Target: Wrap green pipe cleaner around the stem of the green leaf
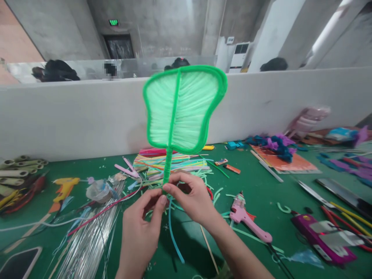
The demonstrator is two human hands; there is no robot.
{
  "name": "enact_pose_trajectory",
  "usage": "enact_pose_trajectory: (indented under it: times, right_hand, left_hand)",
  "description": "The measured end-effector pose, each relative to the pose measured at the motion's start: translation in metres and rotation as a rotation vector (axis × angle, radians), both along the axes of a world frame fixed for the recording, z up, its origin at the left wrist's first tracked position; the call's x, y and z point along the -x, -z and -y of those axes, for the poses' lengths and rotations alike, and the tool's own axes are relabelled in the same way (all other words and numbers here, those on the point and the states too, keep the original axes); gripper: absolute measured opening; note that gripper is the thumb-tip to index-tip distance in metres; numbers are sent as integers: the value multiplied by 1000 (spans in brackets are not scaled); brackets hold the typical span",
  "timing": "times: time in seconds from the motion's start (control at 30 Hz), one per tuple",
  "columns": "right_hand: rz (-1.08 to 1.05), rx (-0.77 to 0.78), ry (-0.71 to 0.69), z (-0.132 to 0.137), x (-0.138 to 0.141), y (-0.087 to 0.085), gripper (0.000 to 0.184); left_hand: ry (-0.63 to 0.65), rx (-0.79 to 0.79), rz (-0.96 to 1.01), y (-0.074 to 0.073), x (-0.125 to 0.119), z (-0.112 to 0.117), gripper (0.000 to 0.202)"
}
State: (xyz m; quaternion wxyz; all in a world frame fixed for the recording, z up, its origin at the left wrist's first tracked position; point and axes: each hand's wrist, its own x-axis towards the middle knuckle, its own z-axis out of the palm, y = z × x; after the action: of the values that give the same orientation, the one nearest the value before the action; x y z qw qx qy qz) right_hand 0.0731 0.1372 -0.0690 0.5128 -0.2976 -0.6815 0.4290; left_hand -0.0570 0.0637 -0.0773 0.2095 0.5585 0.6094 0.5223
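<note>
A fan-shaped piece (190, 110) made of green pipe cleaners stands upright in front of me, with a darker green rim, a centre rib and pale green rows filling both halves. Its wrapped stem (167, 164) runs down to my fingers. My left hand (143, 221) pinches the stem's lower end between thumb and fingers. Just above, my right hand (192, 195) pinches the same stem, thumb in front. The very end of the stem is hidden by my fingertips. Below the hands a loose blue strip (173, 236) curves down.
Behind the hands lie several coloured pipe cleaners (151, 162). A pink glue gun (247, 221) and a purple power strip (322, 240) are at right, near scissors (316, 195). A yellow glue gun (65, 188), silver wires (93, 232) and a phone (21, 263) lie left. A white partition (72, 120) borders the table.
</note>
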Motion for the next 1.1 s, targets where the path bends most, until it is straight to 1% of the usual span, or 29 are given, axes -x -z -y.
enact_pose_trajectory:
  times: [0.07,0.1,0.13,0.17,0.2,0.27,0.3,0.33,0.37,0.4,0.43,0.47,0.53,0.57,0.6,0.67,0.77,0.83,0.93,1.0,1.03,1.1]
  right_hand:
    - [-40,65,-60,0,-1,0,11]
    - [-52,87,-76,0,-1,1,12]
    - [-53,99,-72,0,0,1,13]
    - [-37,94,-54,-1,1,2,14]
    - [-5,71,-21,-1,2,4,14]
    - [81,-23,61,-1,5,8,14]
    - [131,-84,95,0,7,10,14]
    - [181,-150,123,1,9,13,14]
    - [227,-216,151,3,10,15,13]
    - [274,-275,179,4,12,18,13]
    - [322,-322,206,6,12,20,13]
    - [369,-359,230,7,13,22,14]
    - [442,-400,268,8,11,24,15]
    - [456,-401,269,8,9,24,15]
    - [452,-389,252,7,7,23,14]
    - [411,-333,172,6,1,18,11]
    - [366,-255,19,6,-5,8,10]
    - [347,-207,-41,7,-7,3,9]
    - [254,-22,-108,10,-6,-1,9]
    - [173,106,-177,11,-5,-3,11]
    - [143,138,-215,12,-4,-3,13]
    - [114,125,-250,12,-3,-3,16]
  left_hand:
    - [160,109,217,0,8,-2,23]
    - [210,134,293,1,12,-3,24]
    - [229,146,345,2,14,-5,25]
    - [213,140,380,2,16,-8,26]
    - [171,118,410,1,17,-11,28]
    - [48,39,456,-3,16,-18,33]
    - [8,1,464,-6,15,-23,37]
    - [-29,-33,445,-10,13,-28,41]
    - [-39,-34,370,-14,10,-33,43]
    - [-42,-34,263,-19,7,-37,40]
    - [-74,-41,145,-23,4,-42,36]
    - [-146,-53,9,-26,1,-46,31]
    - [-259,-74,-202,-31,-2,-51,20]
    - [-287,-82,-253,-33,-2,-53,18]
    - [-289,-87,-259,-33,-1,-53,17]
    - [-228,-91,-157,-32,4,-54,16]
    - [-53,-65,151,-29,13,-53,17]
    - [49,-38,362,-28,17,-52,18]
    - [110,-27,645,-30,19,-51,22]
    - [140,-30,796,-31,19,-50,27]
    - [163,-21,850,-31,18,-50,28]
    - [223,-2,929,-31,18,-50,29]
